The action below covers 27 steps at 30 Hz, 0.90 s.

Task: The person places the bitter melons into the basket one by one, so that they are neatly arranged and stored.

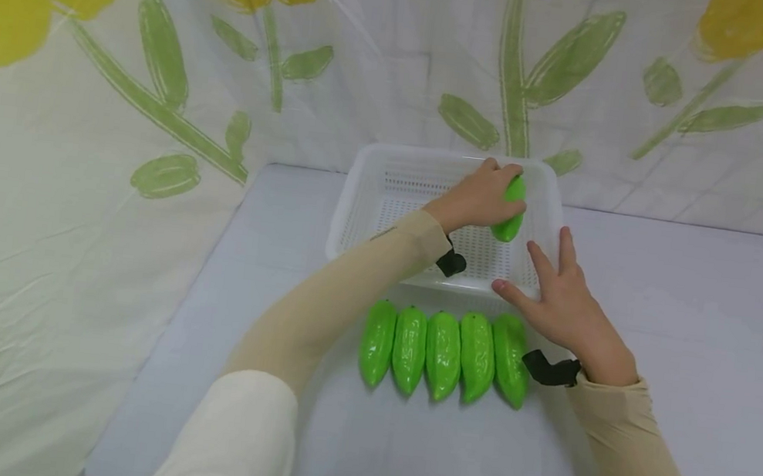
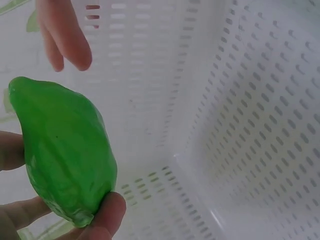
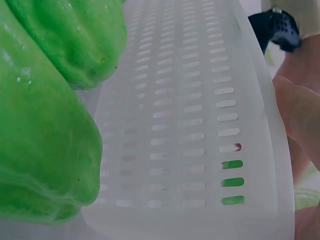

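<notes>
My left hand (image 1: pixel 478 195) reaches over the white plastic basket (image 1: pixel 340 214) and grips a glossy green model fruit (image 1: pixel 511 213) by its sides, above the basket's right part. In the left wrist view the fruit (image 2: pixel 70 150) looks plump and ridged, with fingers (image 2: pixel 10 152) along one side and another fingertip at its lower end. My right hand (image 1: pixel 560 299) is at the basket's near right corner, fingers spread and straight, thumb by the near rim. In the right wrist view part of that hand (image 3: pixel 302 107) shows past the rim, and the held fruit shows green through the slots.
Several matching green fruits (image 1: pixel 442 357) lie side by side in a row on the white table (image 1: pixel 400 457), just in front of the basket. Behind the table hangs a curtain (image 1: pixel 386 60) printed with yellow flowers. Dark wrist straps show at both cuffs.
</notes>
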Each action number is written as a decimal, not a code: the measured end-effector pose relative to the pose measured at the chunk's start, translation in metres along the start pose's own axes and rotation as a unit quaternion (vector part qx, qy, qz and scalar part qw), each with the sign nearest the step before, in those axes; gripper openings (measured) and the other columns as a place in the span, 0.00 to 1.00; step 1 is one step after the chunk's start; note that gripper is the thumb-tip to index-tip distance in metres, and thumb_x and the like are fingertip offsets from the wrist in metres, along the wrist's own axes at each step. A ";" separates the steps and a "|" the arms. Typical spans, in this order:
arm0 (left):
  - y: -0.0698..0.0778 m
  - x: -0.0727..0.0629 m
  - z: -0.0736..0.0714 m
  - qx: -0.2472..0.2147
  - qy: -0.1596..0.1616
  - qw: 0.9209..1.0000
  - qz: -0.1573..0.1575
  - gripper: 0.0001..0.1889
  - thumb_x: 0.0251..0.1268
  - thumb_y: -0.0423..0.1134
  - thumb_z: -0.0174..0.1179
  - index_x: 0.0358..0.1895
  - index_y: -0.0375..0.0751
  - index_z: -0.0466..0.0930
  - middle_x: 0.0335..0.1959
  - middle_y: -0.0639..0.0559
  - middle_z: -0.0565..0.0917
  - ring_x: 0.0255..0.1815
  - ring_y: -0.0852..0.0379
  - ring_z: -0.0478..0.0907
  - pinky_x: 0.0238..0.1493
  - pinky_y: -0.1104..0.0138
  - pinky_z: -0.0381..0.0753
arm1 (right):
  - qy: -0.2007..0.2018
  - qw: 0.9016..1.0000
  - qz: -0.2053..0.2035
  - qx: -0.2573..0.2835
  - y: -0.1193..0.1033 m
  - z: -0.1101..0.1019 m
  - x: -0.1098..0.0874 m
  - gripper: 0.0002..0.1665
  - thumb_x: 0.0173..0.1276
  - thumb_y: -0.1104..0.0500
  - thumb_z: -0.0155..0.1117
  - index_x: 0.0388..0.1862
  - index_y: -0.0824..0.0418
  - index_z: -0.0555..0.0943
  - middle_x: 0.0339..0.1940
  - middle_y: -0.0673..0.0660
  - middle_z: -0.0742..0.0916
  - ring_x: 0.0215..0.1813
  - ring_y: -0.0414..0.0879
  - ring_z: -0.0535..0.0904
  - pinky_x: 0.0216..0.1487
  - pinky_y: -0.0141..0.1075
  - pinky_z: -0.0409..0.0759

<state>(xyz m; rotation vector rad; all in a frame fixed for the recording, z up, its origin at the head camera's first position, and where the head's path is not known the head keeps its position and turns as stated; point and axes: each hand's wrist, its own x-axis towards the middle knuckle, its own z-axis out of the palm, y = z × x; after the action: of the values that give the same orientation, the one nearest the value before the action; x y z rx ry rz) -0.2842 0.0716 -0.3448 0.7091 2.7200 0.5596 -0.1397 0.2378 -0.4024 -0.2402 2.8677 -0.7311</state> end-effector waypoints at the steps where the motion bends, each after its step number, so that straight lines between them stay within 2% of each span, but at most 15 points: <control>1: 0.000 0.004 0.002 0.002 -0.005 1.000 -0.005 0.36 0.77 0.57 0.51 0.84 0.55 0.54 0.73 0.46 0.66 0.57 0.56 0.74 0.54 0.65 0.79 | -0.001 1.000 0.000 0.001 0.000 0.000 0.000 0.60 0.75 0.26 0.52 0.86 0.66 0.48 0.83 0.67 0.26 0.78 0.86 0.46 0.68 0.79 0.58; 6: -0.002 0.021 0.015 0.010 -0.032 0.999 -0.021 0.37 0.77 0.57 0.51 0.85 0.56 0.53 0.79 0.44 0.61 0.63 0.55 0.72 0.60 0.63 0.78 | 0.000 1.000 -0.005 0.007 -0.001 0.002 -0.001 0.60 0.75 0.27 0.53 0.86 0.66 0.48 0.83 0.68 0.27 0.78 0.86 0.46 0.68 0.79 0.58; 12: -0.005 0.031 0.032 0.016 -0.055 0.998 -0.030 0.38 0.76 0.54 0.52 0.85 0.54 0.52 0.83 0.42 0.56 0.76 0.50 0.65 0.72 0.58 0.72 | 0.001 1.000 -0.007 0.012 -0.002 0.002 -0.001 0.59 0.75 0.28 0.54 0.86 0.66 0.49 0.84 0.68 0.27 0.78 0.86 0.46 0.68 0.79 0.59; 16: -0.004 0.037 0.041 0.021 -0.063 0.997 -0.028 0.39 0.75 0.52 0.52 0.85 0.54 0.52 0.84 0.45 0.57 0.83 0.49 0.58 0.78 0.57 0.66 | 0.006 1.000 -0.008 0.012 -0.002 0.002 -0.001 0.59 0.75 0.28 0.55 0.86 0.66 0.49 0.84 0.68 0.28 0.78 0.86 0.47 0.68 0.79 0.59; 19: -0.003 0.040 0.046 0.022 -0.067 0.997 -0.026 0.39 0.74 0.51 0.53 0.85 0.52 0.53 0.83 0.46 0.60 0.81 0.51 0.60 0.78 0.59 0.66 | 0.007 1.000 -0.005 0.013 -0.001 0.001 -0.001 0.59 0.75 0.28 0.55 0.86 0.65 0.49 0.84 0.67 0.27 0.78 0.86 0.47 0.68 0.79 0.59; 25: 0.000 0.043 0.051 0.036 -0.079 0.996 -0.032 0.39 0.74 0.51 0.53 0.85 0.50 0.52 0.80 0.45 0.62 0.71 0.54 0.68 0.71 0.62 0.72 | 0.005 1.000 -0.001 0.011 0.001 0.001 0.000 0.60 0.74 0.28 0.55 0.86 0.64 0.49 0.84 0.65 0.26 0.79 0.85 0.46 0.68 0.79 0.59; 27: 0.001 0.044 0.052 0.045 -0.082 0.995 -0.027 0.38 0.75 0.51 0.53 0.85 0.50 0.54 0.80 0.46 0.64 0.72 0.54 0.67 0.71 0.63 0.72 | 0.006 1.000 -0.002 0.011 0.002 0.001 0.001 0.60 0.74 0.28 0.55 0.86 0.64 0.49 0.84 0.65 0.26 0.79 0.85 0.45 0.69 0.79 0.58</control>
<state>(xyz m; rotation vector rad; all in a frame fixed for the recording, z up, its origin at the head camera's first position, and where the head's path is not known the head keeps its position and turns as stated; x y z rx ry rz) -0.3024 0.1104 -0.3980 0.6687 2.6150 0.3527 -0.1405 0.2388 -0.4037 -0.2382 2.8689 -0.7665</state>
